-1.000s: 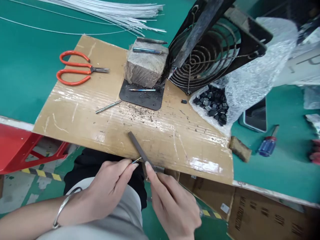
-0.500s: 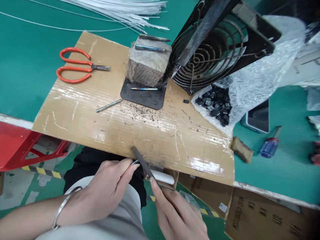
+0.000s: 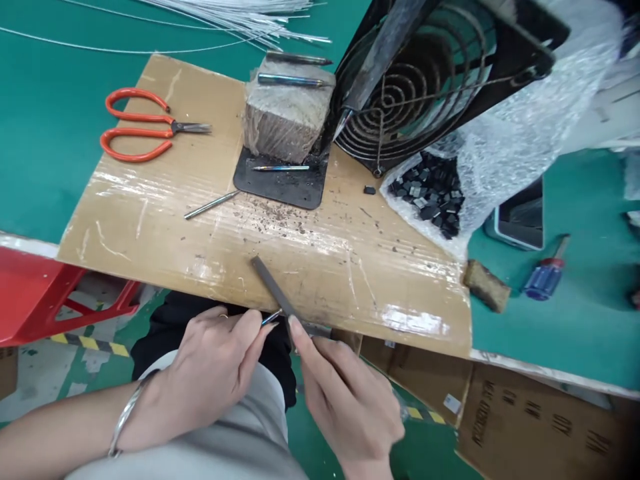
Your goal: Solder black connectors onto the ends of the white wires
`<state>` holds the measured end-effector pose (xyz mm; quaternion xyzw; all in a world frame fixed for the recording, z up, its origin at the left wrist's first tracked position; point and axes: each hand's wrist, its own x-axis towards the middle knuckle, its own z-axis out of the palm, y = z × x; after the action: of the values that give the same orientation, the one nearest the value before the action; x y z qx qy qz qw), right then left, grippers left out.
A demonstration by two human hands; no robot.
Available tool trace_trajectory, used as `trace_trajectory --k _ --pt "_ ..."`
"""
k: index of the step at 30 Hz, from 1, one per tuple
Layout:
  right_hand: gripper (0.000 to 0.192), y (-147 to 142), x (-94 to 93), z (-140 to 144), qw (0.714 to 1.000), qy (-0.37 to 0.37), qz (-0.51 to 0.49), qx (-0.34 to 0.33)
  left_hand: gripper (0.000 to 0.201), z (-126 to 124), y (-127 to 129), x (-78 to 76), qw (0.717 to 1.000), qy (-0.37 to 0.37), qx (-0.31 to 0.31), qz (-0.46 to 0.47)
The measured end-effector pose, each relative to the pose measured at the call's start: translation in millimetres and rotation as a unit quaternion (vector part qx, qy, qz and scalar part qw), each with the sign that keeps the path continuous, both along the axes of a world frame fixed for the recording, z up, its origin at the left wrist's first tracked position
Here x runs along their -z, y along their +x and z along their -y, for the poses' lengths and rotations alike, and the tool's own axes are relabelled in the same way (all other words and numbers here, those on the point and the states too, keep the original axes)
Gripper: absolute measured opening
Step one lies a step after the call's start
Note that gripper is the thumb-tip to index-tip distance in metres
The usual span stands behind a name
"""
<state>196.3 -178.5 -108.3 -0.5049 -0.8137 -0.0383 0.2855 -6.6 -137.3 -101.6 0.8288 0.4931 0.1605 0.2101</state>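
Observation:
My left hand (image 3: 220, 367) is closed around a slim metal soldering iron tip (image 3: 273, 317), whose pointed end sticks out past the thumb. In my right hand (image 3: 345, 393) is a flat grey file (image 3: 273, 285), forefinger stretched along it, its far end over the cardboard. The soldering tip's point meets or nearly meets the file's edge. More such tips lie about: one (image 3: 290, 81) on top of the wrapped block, one (image 3: 281, 168) on the black plate, and a plain rod (image 3: 211, 205) on the cardboard. The inner fingers of both hands are hidden.
Cardboard (image 3: 165, 233) covers the green table. Orange-handled scissors (image 3: 140, 125) lie left, near a wrapped block (image 3: 285, 120). A soldering iron (image 3: 380, 60) leans across a black fan (image 3: 400, 93). Right are a bag of black pieces (image 3: 433, 193), a phone (image 3: 520, 217), a screwdriver (image 3: 547, 270).
My right hand and the file have moved up and slightly left, so more of the file lies over the cardboard. My left hand still grips the tip. The view has shifted slightly.

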Motion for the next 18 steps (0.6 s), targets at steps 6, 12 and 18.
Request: trace_trajectory --k 6,12,18 --pt "0.061 2.4 -0.3 3.1 0.999 -0.036 0.03 -0.008 0.031 0.2 -0.2 -2.5 0.991 -0.119 -0.011 0.052" --pt "0.064 0.7 0.9 0.1 1.0 -0.009 0.007 0.004 0.033 0.9 -0.2 -0.1 1.0 0.012 0.0 -0.006" --pt "0.064 2.1 -1.2 1.5 1.0 -0.008 0.025 0.005 0.035 -1.6 1.5 0.5 0.992 0.105 0.013 -0.072"
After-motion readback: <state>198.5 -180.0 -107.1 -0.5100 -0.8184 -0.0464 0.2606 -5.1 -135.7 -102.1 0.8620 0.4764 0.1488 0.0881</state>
